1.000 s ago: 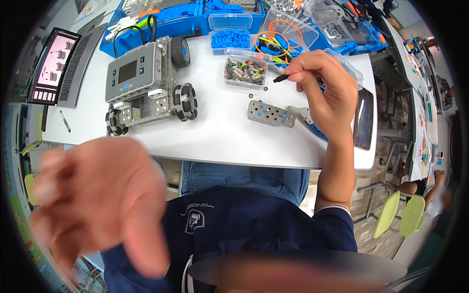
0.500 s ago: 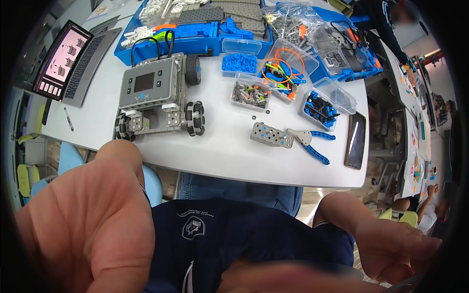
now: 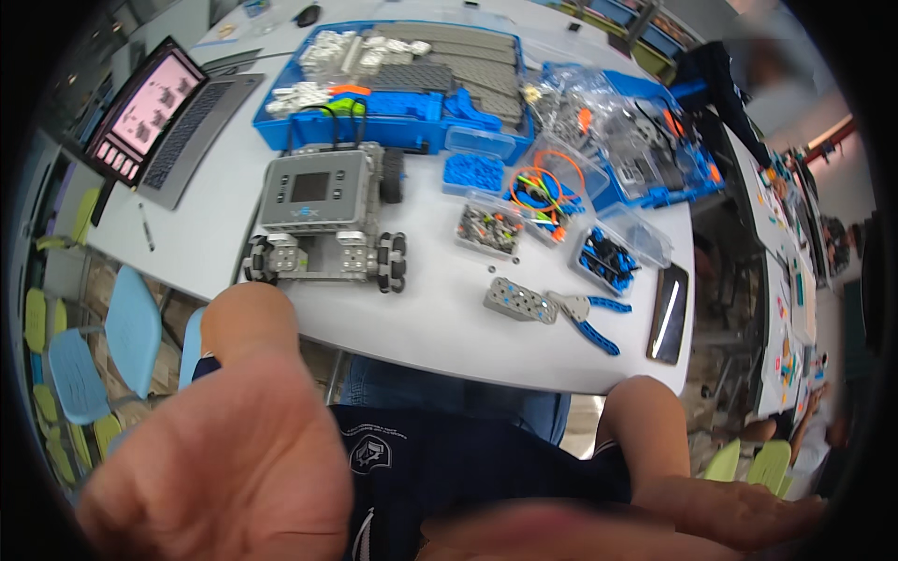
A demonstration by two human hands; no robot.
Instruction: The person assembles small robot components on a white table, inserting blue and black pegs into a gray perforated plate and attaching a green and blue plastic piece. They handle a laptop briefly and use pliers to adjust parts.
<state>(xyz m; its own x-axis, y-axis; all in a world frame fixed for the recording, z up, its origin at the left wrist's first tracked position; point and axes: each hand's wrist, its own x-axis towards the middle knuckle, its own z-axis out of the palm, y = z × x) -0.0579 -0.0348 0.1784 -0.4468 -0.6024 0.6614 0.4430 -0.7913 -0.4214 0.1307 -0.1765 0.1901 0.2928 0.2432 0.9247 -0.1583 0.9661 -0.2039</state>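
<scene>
My left hand point(image 3: 234, 458) is raised close to the camera, palm showing; its fingers run out of view below. At the lower right my right hand point(image 3: 739, 512) is also raised, its fingers small and smeared. Neither hand touches anything on the table. Beyond the left hand stands a grey wheeled robot point(image 3: 327, 262) with a screened control box point(image 3: 313, 192) on top. Toward the right lie a grey perforated block point(image 3: 519, 301) with blue pins and pliers point(image 3: 591, 323) with blue handles, their jaws against the block's end.
A blue tub point(image 3: 281, 133) of grey, white and blue building parts stands at the back. Small clear boxes hold blue pins point(image 3: 472, 171), grey pieces point(image 3: 488, 227) and black-and-blue pieces point(image 3: 606, 257). A laptop point(image 3: 178, 122) sits left, a phone point(image 3: 667, 313) right. A person point(image 3: 720, 93) is nearby.
The table and everything on it sit lower in view. My left hand has shifted right and down in the picture; my right hand has moved down. The block and pliers lie as before.
</scene>
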